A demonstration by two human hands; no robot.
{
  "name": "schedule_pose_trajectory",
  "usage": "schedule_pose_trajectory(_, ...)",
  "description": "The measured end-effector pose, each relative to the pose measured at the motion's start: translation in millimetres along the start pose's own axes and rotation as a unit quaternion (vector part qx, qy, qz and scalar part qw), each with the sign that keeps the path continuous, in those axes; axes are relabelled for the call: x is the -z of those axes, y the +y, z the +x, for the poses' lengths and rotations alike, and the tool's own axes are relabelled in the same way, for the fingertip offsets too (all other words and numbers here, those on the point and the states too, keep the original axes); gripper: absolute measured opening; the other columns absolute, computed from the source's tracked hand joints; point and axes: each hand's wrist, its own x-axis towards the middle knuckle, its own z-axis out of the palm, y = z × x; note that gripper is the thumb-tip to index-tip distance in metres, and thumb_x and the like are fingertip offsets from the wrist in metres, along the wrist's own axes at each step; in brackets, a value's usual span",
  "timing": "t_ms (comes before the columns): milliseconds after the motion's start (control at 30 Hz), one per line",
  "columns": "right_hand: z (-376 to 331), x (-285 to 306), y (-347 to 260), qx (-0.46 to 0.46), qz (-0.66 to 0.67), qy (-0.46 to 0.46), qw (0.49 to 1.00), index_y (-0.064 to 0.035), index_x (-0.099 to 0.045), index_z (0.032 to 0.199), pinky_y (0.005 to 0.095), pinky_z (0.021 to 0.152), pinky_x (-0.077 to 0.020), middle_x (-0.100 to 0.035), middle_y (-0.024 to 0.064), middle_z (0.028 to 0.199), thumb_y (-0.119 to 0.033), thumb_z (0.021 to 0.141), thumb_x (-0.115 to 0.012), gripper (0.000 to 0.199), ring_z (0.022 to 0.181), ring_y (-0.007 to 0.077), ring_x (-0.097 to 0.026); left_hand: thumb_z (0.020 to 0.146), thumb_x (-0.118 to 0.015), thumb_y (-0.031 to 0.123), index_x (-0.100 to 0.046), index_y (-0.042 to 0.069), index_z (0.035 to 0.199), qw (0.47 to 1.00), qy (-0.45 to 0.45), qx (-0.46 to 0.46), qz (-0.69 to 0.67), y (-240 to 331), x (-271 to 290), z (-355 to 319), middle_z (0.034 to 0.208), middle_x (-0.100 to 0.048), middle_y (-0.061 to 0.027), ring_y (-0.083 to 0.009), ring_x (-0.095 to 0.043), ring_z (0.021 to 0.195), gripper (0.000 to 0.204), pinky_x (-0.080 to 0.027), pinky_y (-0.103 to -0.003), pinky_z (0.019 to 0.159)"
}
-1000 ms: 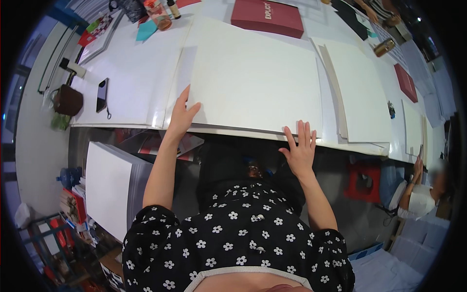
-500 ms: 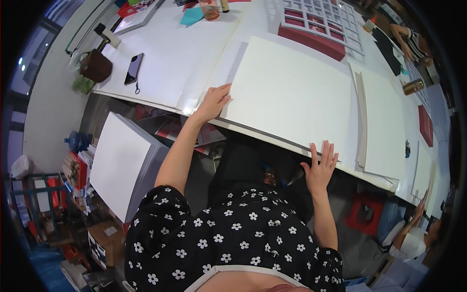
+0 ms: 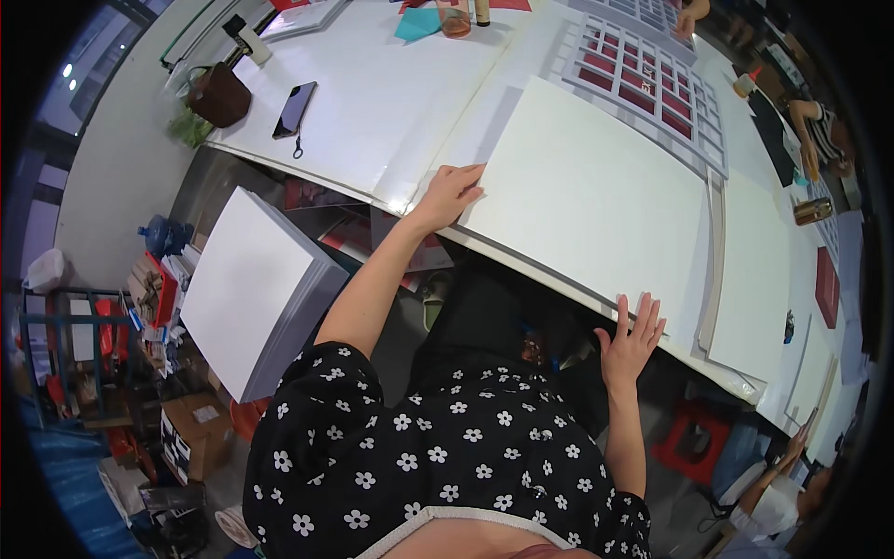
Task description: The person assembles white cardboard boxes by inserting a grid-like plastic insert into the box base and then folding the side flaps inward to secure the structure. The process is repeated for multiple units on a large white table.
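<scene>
A large, rectangular, smooth white board lies flat on the long white table, its near side close to the table's front edge, in easy reach of both arms. The left hand is at its left side near the front corner, fingers loosely bent and thumb parted from the forefinger, probably to keep that side lined up. The right hand is unclenched, fingers spread, the tips at the front edge near the right corner, seemingly to steady it rather than grasp it. More white rectangular sheets lie just beside it on the right, and a pale grey lattice frame sits beyond its far edge, over a dark red box, perhaps leaving the near area for the board. A thick stack of white sheets stands below table level, left of the person, apparently for access.
</scene>
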Motion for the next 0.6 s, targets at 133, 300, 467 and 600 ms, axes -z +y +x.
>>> schedule_pose_trajectory(133,-2,1,3,-0.003,0.001,0.007,1.000,-0.0207,-0.042,0.150,0.0615,0.117,-0.0212,-0.028,0.0198,0.160,-0.036,0.079,-0.079,0.082,0.148,0.0438,-0.024,0.093,-0.059,0.010,-0.053,0.012,0.141,0.999,0.018,-0.018,0.020,0,-7,2,0.135,-0.060,-0.0086,-0.0319,-0.049,0.111,0.049,-0.039,-0.042,0.104)
schedule_pose_trajectory(300,-2,1,4,-0.027,0.022,-0.026,0.999,-0.0231,-0.042,0.150,0.0643,0.116,-0.0208,-0.028,0.0198,0.160,-0.037,0.074,-0.081,0.087,0.148,0.0450,-0.023,0.086,-0.065,0.004,-0.058,0.010,0.133,0.997,0.042,-0.065,0.008,-8,-13,9,0.102,-0.067,-0.0169,-0.0375,-0.059,0.092,0.048,-0.047,-0.046,0.087)
schedule_pose_trajectory(467,4,16,2,-0.049,0.066,-0.019,0.996,-0.0217,-0.050,0.145,0.0614,0.118,-0.0194,-0.033,0.0202,0.155,-0.043,0.077,-0.078,0.077,0.146,0.0419,-0.027,0.094,-0.059,0.004,-0.049,0.004,0.144,0.996,0.035,-0.038,0.077,-8,-12,-1,0.117,-0.063,-0.0196,-0.0358,-0.053,0.110,0.051,-0.043,-0.042,0.098)
schedule_pose_trajectory(600,9,25,12,-0.089,0.133,-0.003,0.987,-0.0117,-0.052,0.141,0.0587,0.113,-0.0259,-0.042,0.0202,0.147,-0.041,0.082,-0.074,0.070,0.139,0.0409,-0.036,0.097,-0.056,0.007,-0.045,0.003,0.146,0.994,-0.019,-0.021,0.104,-2,-7,4,0.123,-0.061,-0.0202,-0.0373,-0.051,0.114,0.051,-0.042,-0.043,0.101)
